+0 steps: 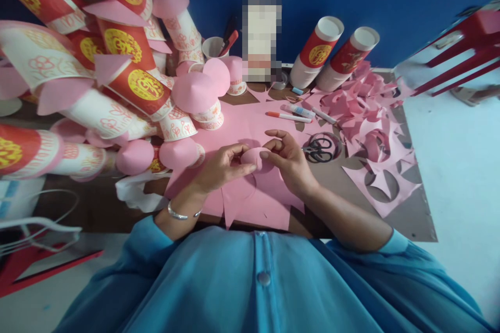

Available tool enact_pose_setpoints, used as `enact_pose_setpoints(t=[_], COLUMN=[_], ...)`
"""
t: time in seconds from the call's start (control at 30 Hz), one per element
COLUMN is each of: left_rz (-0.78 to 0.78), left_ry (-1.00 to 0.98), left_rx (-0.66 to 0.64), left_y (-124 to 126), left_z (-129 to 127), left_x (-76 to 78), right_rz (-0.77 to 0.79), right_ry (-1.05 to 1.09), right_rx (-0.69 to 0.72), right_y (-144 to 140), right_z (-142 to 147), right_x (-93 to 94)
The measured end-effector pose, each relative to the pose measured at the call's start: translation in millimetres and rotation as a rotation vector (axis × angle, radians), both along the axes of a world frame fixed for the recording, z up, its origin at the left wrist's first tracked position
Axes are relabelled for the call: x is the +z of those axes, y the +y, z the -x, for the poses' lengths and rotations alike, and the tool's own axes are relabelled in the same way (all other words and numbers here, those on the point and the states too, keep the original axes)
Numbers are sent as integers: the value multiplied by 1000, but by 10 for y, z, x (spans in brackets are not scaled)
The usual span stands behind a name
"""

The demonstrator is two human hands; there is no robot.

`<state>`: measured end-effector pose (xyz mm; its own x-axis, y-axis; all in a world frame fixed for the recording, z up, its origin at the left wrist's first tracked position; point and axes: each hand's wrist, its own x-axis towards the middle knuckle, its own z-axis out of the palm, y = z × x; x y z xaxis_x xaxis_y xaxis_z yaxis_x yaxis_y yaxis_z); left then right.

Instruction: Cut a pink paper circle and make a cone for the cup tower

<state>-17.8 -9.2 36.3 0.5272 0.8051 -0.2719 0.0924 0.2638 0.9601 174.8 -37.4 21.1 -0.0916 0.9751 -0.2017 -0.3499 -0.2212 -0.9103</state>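
Note:
Between my two hands is a small piece of pink paper, curved like a shallow cone, with a slit or seam showing at its front. My left hand pinches its left side between thumb and fingers. On its right side, my right hand presses with the thumb, while some of its other fingers are raised. Below the hands lie pink paper sheets. Black-handled scissors rest just right of my right hand. Beyond the hands lies an orange-and-white marker beside a glue bottle.
Stacked paper cups with pink cone tops crowd the left side. Two cup stacks lean at the back wall. Cut pink scraps cover the table's right part. A white cup holds tools. A red stool stands at right.

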Motion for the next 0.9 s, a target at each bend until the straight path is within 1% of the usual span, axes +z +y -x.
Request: enact_pose_setpoints(t=[0.1, 0.2, 0.37, 0.5, 0.63, 0.73, 0.9], left_rz=[66, 92, 100, 51, 15, 31, 104], left_ry=[-21, -30, -50, -18, -5, -6, -74], left_rx=[-14, -39, -6, 20, 10, 11, 20], left_y=[6, 12, 3, -16, -25, -18, -15], left_z=[-8, -21, -76, -95, -74, -58, -50], left_x=[-17, -25, -19, -36, -62, -52, -48], right_rz=[2, -4, -8, 4, 11, 2, -11], right_ry=[7, -6, 4, 20, 38, 55, 62], right_rx=[7, -3, -20, -13, -3, -3, -11], right_y=[0, -6, -22, -27, -25, -25, -32], right_z=[1, 2, 8, 10, 10, 9, 10], right_x=[-6, -4, 0, 2, 10, 14, 1])
